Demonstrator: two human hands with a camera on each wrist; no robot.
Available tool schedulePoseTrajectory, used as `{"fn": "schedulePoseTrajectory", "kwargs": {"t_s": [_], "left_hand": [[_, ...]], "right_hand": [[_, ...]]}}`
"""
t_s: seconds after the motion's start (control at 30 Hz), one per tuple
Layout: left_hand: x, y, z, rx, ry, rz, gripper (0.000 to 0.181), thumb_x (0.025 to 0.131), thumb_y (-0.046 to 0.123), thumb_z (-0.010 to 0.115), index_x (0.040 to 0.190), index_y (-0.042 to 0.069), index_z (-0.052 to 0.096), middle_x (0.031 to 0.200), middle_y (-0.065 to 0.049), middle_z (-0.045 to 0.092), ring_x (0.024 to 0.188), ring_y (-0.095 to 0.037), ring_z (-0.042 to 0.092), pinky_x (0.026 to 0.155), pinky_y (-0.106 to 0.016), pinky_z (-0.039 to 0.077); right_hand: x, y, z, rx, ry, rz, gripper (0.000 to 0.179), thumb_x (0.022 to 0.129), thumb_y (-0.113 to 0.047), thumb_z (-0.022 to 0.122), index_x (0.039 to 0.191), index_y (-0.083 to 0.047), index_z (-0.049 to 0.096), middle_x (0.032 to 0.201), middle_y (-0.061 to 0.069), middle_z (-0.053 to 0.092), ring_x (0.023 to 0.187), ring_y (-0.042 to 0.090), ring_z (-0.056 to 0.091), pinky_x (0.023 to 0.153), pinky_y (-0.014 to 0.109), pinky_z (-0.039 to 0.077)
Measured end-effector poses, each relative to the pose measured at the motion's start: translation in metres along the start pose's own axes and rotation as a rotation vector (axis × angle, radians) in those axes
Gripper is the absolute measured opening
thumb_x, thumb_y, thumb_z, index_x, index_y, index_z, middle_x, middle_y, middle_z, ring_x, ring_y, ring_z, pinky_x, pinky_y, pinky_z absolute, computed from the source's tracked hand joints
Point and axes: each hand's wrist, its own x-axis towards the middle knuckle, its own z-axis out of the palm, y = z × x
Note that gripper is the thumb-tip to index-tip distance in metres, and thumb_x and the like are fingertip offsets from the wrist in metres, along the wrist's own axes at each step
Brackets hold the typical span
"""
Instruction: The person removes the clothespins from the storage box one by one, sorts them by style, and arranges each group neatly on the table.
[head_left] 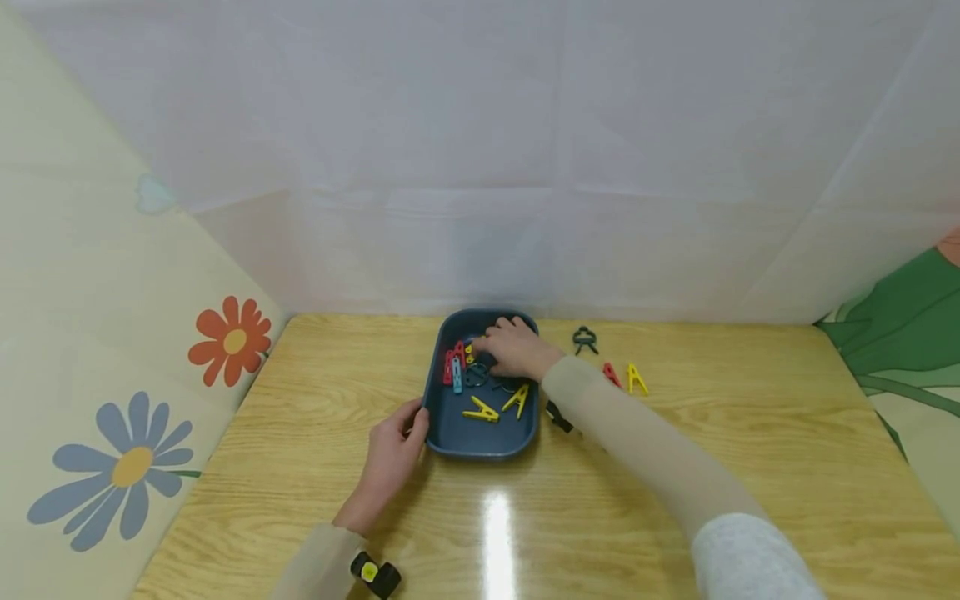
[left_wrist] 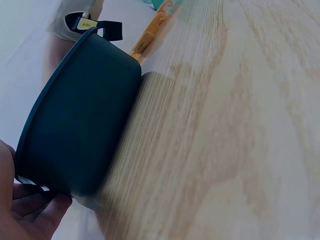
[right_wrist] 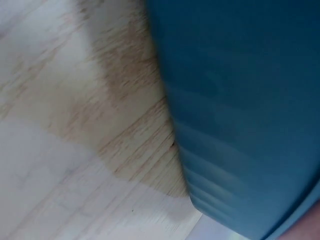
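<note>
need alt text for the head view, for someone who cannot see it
A person's right hand reaches into a dark blue tray of red, light-blue and yellow clothespins while the left hand holds the tray's left side. On the wood-grain table to the tray's right lie a dark clip, a red clothespin and a yellow clothespin.

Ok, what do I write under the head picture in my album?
Left hand holding the blue tray, right hand inside it among colorful clips.
</note>
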Motion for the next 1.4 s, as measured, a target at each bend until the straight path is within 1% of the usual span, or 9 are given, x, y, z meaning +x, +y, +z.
{"fn": "schedulePoseTrajectory", "kwargs": {"t_s": [0.17,0.33,0.57,0.77,0.93,1.03,1.2,1.4], "left_hand": [[0.001,-0.001,0.000,0.003,-0.008,-0.007,0.037,0.110,0.016,0.051,0.138,-0.005,0.063,0.132,-0.022,0.068,0.120,-0.035,0.067,0.097,-0.051,0.056],[0.000,-0.001,0.000,0.005,-0.005,-0.004,0.036,0.110,0.016,0.051,0.137,-0.004,0.064,0.131,-0.022,0.069,0.120,-0.035,0.068,0.096,-0.051,0.056],[0.001,-0.002,0.001,0.005,-0.003,-0.002,0.036,0.109,0.015,0.052,0.137,-0.004,0.064,0.130,-0.021,0.069,0.119,-0.034,0.068,0.096,-0.050,0.057],[0.000,-0.002,0.001,0.011,-0.004,-0.004,0.036,0.110,0.016,0.051,0.138,-0.004,0.064,0.131,-0.021,0.069,0.118,-0.034,0.068,0.095,-0.048,0.057],[0.000,-0.003,0.001,0.011,-0.005,-0.003,0.037,0.110,0.016,0.051,0.138,-0.004,0.063,0.131,-0.022,0.069,0.119,-0.034,0.068,0.095,-0.049,0.057],[0.001,-0.003,0.001,0.009,-0.003,-0.002,0.037,0.110,0.015,0.051,0.138,-0.005,0.063,0.131,-0.022,0.069,0.119,-0.035,0.067,0.096,-0.049,0.057],[-0.001,-0.002,0.000,0.007,-0.002,-0.001,0.036,0.109,0.015,0.052,0.138,-0.005,0.063,0.131,-0.022,0.069,0.119,-0.035,0.068,0.095,-0.049,0.057],[-0.001,-0.001,0.000,0.003,0.003,-0.001,0.036,0.109,0.015,0.052,0.137,-0.005,0.064,0.130,-0.022,0.069,0.118,-0.036,0.068,0.095,-0.050,0.057]], "right_hand": [[0.001,-0.002,-0.001,0.003,-0.012,0.016,0.038,0.101,-0.029,0.072,0.138,-0.030,0.066,0.136,0.003,0.063,0.126,0.027,0.051,0.107,0.047,0.040],[0.002,-0.005,-0.002,-0.010,-0.020,0.032,0.033,0.101,-0.027,0.071,0.134,-0.029,0.069,0.133,0.002,0.064,0.124,0.026,0.051,0.106,0.046,0.040],[0.004,-0.010,-0.002,-0.013,-0.020,0.048,0.032,0.101,-0.025,0.071,0.133,-0.026,0.071,0.131,0.002,0.065,0.123,0.025,0.052,0.104,0.045,0.042],[0.003,-0.011,-0.003,-0.010,-0.036,0.057,0.026,0.101,-0.025,0.072,0.127,-0.022,0.071,0.128,0.002,0.065,0.120,0.025,0.055,0.103,0.044,0.044],[0.004,-0.011,-0.002,-0.016,-0.016,0.063,0.021,0.100,-0.026,0.072,0.120,-0.021,0.072,0.124,0.001,0.067,0.115,0.024,0.056,0.099,0.043,0.044],[0.004,-0.011,-0.002,-0.020,-0.012,0.065,0.022,0.100,-0.026,0.072,0.121,-0.022,0.074,0.124,0.000,0.069,0.115,0.024,0.057,0.099,0.043,0.045],[0.005,-0.012,-0.002,-0.040,-0.044,0.064,0.026,0.099,-0.030,0.073,0.124,-0.022,0.073,0.126,0.000,0.067,0.115,0.024,0.056,0.098,0.043,0.043],[0.006,-0.013,-0.002,-0.050,-0.046,0.056,0.022,0.099,-0.032,0.074,0.118,-0.022,0.073,0.122,0.000,0.066,0.111,0.024,0.054,0.094,0.042,0.043]]}}
